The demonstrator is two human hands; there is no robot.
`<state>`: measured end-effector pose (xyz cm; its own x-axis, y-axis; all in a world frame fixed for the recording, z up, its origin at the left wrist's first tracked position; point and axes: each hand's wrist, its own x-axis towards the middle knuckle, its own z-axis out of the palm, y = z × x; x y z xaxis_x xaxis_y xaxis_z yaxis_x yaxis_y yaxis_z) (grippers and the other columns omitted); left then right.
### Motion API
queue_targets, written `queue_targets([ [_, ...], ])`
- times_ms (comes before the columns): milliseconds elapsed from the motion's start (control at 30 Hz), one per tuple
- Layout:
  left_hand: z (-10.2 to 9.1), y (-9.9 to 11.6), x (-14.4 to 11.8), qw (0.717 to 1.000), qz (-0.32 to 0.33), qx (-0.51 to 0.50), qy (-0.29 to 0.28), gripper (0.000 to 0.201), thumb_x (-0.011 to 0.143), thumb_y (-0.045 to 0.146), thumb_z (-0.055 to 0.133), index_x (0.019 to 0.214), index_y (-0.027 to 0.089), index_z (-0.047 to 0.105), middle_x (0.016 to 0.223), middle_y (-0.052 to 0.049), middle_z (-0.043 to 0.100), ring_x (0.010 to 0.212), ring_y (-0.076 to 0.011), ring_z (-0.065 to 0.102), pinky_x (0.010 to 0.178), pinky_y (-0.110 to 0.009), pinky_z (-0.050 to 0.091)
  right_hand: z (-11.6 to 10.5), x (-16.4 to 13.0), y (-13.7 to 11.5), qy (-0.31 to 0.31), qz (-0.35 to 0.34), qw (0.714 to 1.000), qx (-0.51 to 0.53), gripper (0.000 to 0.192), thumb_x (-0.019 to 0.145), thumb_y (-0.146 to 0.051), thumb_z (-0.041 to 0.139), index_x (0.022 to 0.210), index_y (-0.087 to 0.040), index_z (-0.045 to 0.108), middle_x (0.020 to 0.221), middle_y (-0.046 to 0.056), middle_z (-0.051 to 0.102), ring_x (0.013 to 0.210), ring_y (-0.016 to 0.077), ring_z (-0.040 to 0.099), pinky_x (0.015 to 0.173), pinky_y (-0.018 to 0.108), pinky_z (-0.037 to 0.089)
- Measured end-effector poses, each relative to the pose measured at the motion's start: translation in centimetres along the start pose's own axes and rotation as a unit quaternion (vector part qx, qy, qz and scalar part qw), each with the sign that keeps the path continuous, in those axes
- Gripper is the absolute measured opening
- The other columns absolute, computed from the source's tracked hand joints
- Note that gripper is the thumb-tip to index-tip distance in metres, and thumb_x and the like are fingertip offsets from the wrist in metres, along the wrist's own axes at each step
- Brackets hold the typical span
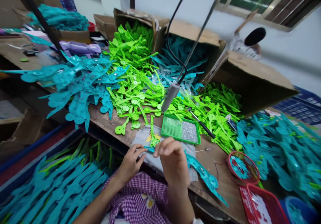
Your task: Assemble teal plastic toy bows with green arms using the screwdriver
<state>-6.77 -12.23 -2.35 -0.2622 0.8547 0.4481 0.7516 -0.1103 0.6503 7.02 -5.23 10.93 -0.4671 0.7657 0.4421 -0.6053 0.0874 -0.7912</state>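
My left hand [130, 162] and my right hand [173, 160] meet over a grey cloth [147, 137] at the near edge of the wooden table [220, 183]. Both pinch a long teal plastic piece [205, 175] whose far end runs down to the right past my right wrist. A green plastic piece with a yellow flower [152, 135] lies on the cloth just beyond my fingers. Right behind it sits a green tray [180, 129] of small silver screws. A hanging grey tool [170, 96] dangles above the tray.
Heaps of green pieces [135, 80] and teal pieces [80, 80] cover the table, more teal ones [281, 147] at the right. Open cardboard boxes [253, 80] lie behind. A round red dish [242, 167] and red basket [260, 205] sit near right. A bin of teal pieces [57, 187] stands lower left.
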Motion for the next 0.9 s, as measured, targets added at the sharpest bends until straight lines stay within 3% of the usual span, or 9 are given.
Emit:
queue_targets([
  [100,-0.3,0.0,-0.5,0.999,0.007,-0.044,-0.013,0.021,0.097,0.026,0.054,0.111,0.023,0.071,0.108,-0.006,0.067,0.104,-0.0199,0.069,0.092,-0.033,0.059,-3.9,-3.5,2.7,0.083,0.093,0.989,-0.078,0.027,0.092,-0.051,0.060,0.088,-0.025,0.066,0.081,0.000,0.059,0.072,0.0134,0.059,0.072,0.028,0.049],
  [200,-0.6,0.5,0.1,0.997,0.000,-0.076,-0.014,0.019,0.096,0.023,0.056,0.108,0.025,0.071,0.107,-0.005,0.067,0.103,-0.0188,0.069,0.092,-0.031,0.059,-7.8,-7.3,4.7,0.161,0.140,0.953,-0.217,0.027,0.091,-0.049,0.062,0.086,-0.022,0.066,0.075,0.001,0.061,0.072,0.0153,0.059,0.071,0.029,0.049],
  [333,-1.4,2.2,3.3,0.993,0.019,-0.112,0.028,0.017,0.094,0.020,0.061,0.107,0.025,0.071,0.107,-0.004,0.066,0.100,-0.0172,0.068,0.093,-0.031,0.058,-11.7,-10.5,5.8,0.265,0.134,0.887,-0.354,0.036,0.085,-0.056,0.065,0.080,-0.021,0.064,0.071,0.001,0.062,0.070,0.0177,0.060,0.069,0.031,0.049],
  [433,-2.2,4.8,6.8,0.984,0.051,-0.142,0.091,0.015,0.093,0.019,0.064,0.106,0.024,0.071,0.106,-0.004,0.066,0.098,-0.0164,0.067,0.090,-0.031,0.057,-13.6,-11.1,6.2,0.303,0.120,0.849,-0.416,0.039,0.083,-0.059,0.064,0.082,-0.020,0.064,0.074,0.003,0.064,0.073,0.0195,0.061,0.072,0.033,0.050],
  [567,-3.2,8.7,10.6,0.961,0.077,-0.220,0.150,0.015,0.094,0.022,0.065,0.108,0.024,0.070,0.107,-0.004,0.065,0.092,-0.0142,0.065,0.084,-0.029,0.057,-14.9,-10.4,6.9,0.280,0.103,0.825,-0.481,0.040,0.085,-0.059,0.062,0.085,-0.019,0.066,0.083,0.006,0.067,0.080,0.0222,0.062,0.078,0.037,0.051],
  [667,-3.2,10.1,11.4,0.943,0.059,-0.279,0.170,0.014,0.096,0.026,0.062,0.108,0.024,0.069,0.110,-0.005,0.064,0.094,-0.0153,0.065,0.082,-0.029,0.058,-15.3,-10.1,7.5,0.238,0.092,0.819,-0.514,0.038,0.087,-0.056,0.060,0.088,-0.019,0.068,0.087,0.008,0.068,0.084,0.0233,0.063,0.080,0.039,0.051],
  [767,-2.3,9.2,10.2,0.951,0.061,-0.269,0.142,0.014,0.096,0.026,0.062,0.108,0.024,0.070,0.109,-0.005,0.065,0.095,-0.0160,0.065,0.082,-0.030,0.058,-15.7,-10.1,7.9,0.230,0.083,0.818,-0.521,0.037,0.089,-0.054,0.058,0.087,-0.019,0.068,0.087,0.008,0.068,0.085,0.0233,0.063,0.079,0.039,0.051],
  [900,-0.9,5.4,6.7,0.974,0.070,-0.203,0.066,0.014,0.094,0.019,0.062,0.105,0.023,0.070,0.104,-0.004,0.065,0.086,-0.0129,0.066,0.082,-0.028,0.058,-16.0,-10.3,8.1,0.212,0.085,0.820,-0.525,0.037,0.088,-0.055,0.059,0.088,-0.019,0.069,0.087,0.008,0.069,0.083,0.0228,0.063,0.077,0.038,0.052],
])
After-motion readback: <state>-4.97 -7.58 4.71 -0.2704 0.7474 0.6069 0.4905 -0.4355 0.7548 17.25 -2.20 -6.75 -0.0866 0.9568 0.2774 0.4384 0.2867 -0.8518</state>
